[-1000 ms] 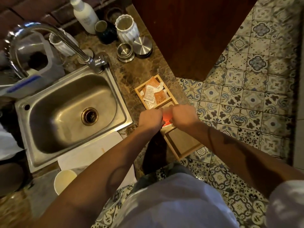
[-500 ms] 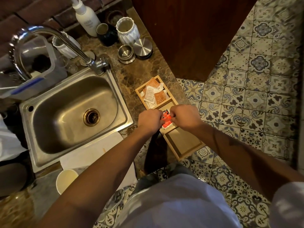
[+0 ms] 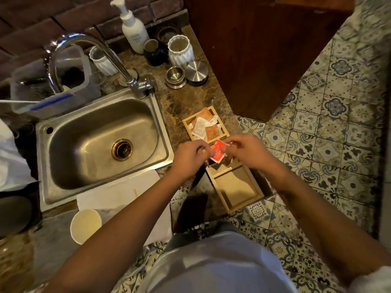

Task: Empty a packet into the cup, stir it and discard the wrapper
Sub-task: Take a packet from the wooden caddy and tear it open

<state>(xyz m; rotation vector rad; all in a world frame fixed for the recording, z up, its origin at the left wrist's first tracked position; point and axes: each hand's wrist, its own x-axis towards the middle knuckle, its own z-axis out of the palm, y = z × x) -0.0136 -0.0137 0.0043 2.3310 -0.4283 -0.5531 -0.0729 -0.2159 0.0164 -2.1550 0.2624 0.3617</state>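
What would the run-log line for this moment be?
step: opening packet | left hand: pinches red packet | right hand: pinches red packet | cup: on counter, untouched | stir: not done

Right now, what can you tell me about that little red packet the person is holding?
The red packet is a small, flat sachet, bright red with some white marking too blurred to read; it looks like thin glossy paper or foil. It is held up, tilted, above the wooden tray at the counter's edge. The left hand pinches its left side and the right hand its upper right corner, as if to tear it. Whether it is open yet cannot be told.
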